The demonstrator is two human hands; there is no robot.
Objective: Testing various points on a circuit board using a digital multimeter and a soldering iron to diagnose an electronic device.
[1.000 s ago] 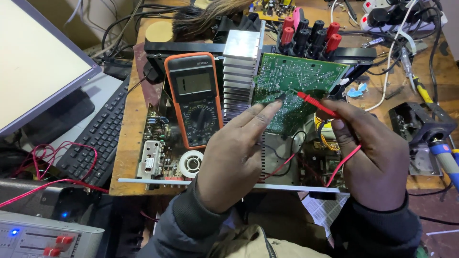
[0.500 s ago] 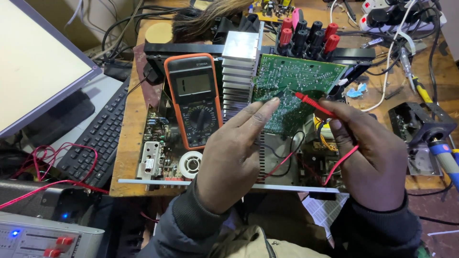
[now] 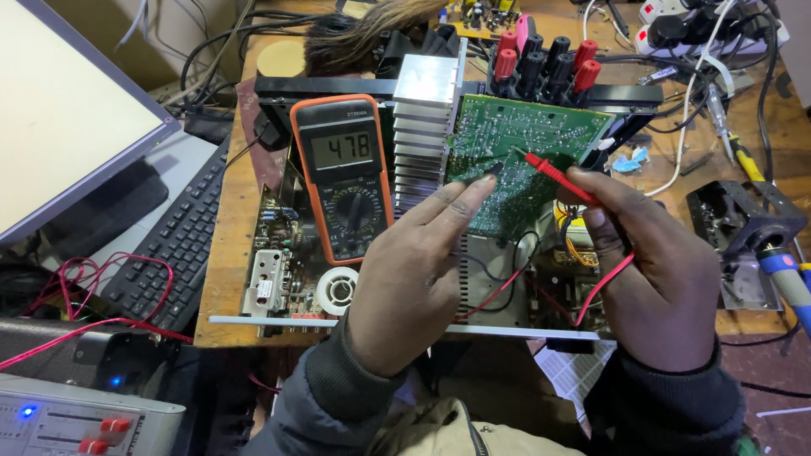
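Note:
A green circuit board (image 3: 524, 135) stands tilted inside an opened metal chassis (image 3: 372, 325) on the wooden bench. My right hand (image 3: 655, 262) pinches a red test probe (image 3: 557, 176), its tip resting on the board. My left hand (image 3: 422, 270) holds a black test probe (image 3: 490, 171) between thumb and forefinger, its tip also on the board, a little left of the red one. An orange multimeter (image 3: 345, 181) leans upright in the chassis left of my left hand, its display lit with digits. A finned aluminium heatsink (image 3: 422, 127) stands between meter and board.
A monitor (image 3: 59, 127) and black keyboard (image 3: 173, 245) sit at the left. Red and black binding posts (image 3: 541, 59) rise behind the board. A soldering iron stand (image 3: 748, 224) is at the right. Tangled cables and a power strip (image 3: 693, 25) fill the back.
Both hands and probes stay nearly still on the board; the left forefinger shifts only slightly.

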